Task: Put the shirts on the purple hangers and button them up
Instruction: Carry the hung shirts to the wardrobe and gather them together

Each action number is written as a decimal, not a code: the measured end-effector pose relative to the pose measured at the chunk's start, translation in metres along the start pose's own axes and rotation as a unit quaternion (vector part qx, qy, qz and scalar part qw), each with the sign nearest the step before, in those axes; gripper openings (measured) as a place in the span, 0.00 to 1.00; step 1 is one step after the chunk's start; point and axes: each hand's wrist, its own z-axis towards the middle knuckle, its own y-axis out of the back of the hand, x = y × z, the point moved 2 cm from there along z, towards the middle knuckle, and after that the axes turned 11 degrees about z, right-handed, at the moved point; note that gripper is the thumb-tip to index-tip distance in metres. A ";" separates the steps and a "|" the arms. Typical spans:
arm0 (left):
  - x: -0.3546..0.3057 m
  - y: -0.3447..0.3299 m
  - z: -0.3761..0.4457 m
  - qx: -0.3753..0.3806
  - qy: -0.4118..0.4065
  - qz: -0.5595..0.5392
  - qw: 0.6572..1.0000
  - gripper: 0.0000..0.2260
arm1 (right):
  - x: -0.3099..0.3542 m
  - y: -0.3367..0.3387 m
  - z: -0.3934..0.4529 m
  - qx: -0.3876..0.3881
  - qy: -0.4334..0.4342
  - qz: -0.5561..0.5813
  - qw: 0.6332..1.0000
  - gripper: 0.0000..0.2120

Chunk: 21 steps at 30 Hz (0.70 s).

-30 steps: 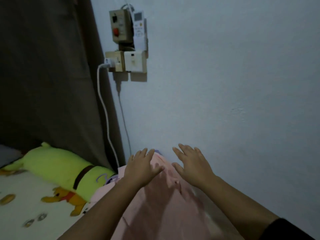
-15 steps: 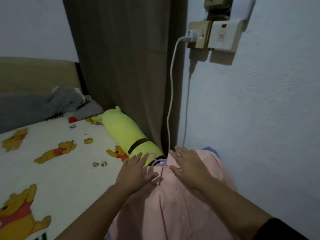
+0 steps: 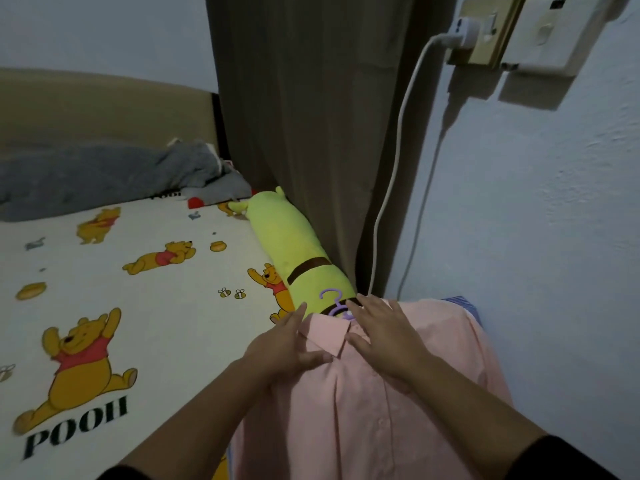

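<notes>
A pink shirt lies on the bed's right side against the wall, its front placket closed and its collar pointing away from me. A purple hanger sticks out of the collar; only its hook shows. My left hand rests flat on the left collar and shoulder, fingers spread. Flat on the right collar, next to the hook, lies my right hand. Neither hand grips anything. A bit of blue striped cloth peeks out beyond the pink shirt.
A long green plush bolster lies along the brown curtain just past the hanger. A white charger cable hangs from the wall socket. The cartoon bear bedsheet spreads left; a grey blanket lies by the headboard.
My view has swung left and down, bringing the bed into sight. Both hands stayed on the shirt's collar area; the collar and purple hook now show clearly between them.
</notes>
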 end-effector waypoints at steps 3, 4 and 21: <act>-0.001 -0.004 -0.001 0.006 -0.016 -0.026 1.000 0.54 | -0.003 -0.003 0.000 -0.004 0.003 -0.007 1.000 0.32; -0.001 -0.005 -0.001 0.007 -0.021 -0.036 0.999 0.54 | -0.004 -0.003 0.000 -0.005 0.004 -0.007 1.000 0.30; -0.002 0.002 -0.008 -0.251 -0.146 0.210 0.933 0.52 | -0.001 0.056 0.008 -0.156 0.005 0.137 0.978 0.36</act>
